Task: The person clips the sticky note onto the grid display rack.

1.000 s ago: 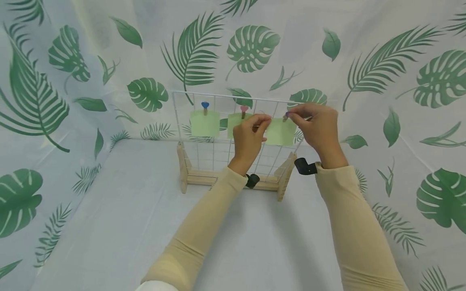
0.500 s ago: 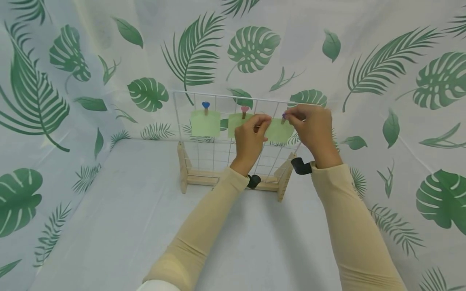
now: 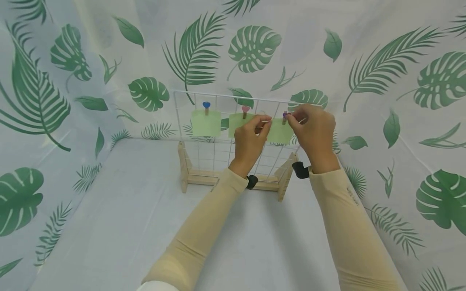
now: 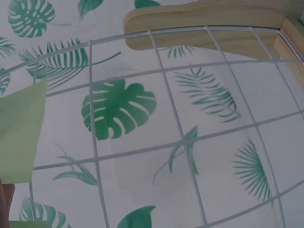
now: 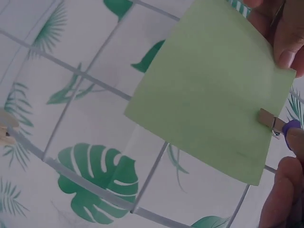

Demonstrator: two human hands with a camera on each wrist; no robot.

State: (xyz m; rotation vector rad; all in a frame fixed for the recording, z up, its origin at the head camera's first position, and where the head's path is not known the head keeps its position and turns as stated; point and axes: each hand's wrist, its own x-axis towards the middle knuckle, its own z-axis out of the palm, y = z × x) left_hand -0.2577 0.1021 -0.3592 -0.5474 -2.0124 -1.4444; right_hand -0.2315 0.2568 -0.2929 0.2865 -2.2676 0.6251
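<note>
A pale green square note (image 3: 279,132) lies against the right part of a white wire grid (image 3: 269,157). My left hand (image 3: 248,137) pinches its upper left corner. At the top edge, my right hand (image 3: 317,130) pinches a small wooden clothespin with a purple top (image 3: 285,116). In the right wrist view the clothespin's wooden jaws (image 5: 267,118) overlap the note (image 5: 209,90), and thumb and finger are at the purple top (image 5: 290,126). Further left hang two more green notes, one under a blue heart clothespin (image 3: 206,107), one under a pink heart clothespin (image 3: 245,111), partly hidden behind my left hand.
The grid stands in a wooden base (image 3: 204,179) with an upright foot at each end. A pale cloth (image 3: 120,210) covers the surface in front. Behind and around hangs a white curtain (image 3: 309,36) with green leaf prints.
My right hand has shifted slightly left with the clothespin, and its fingers sit lower, so more of the purple top shows. The left hand has stayed at the note's corner.
</note>
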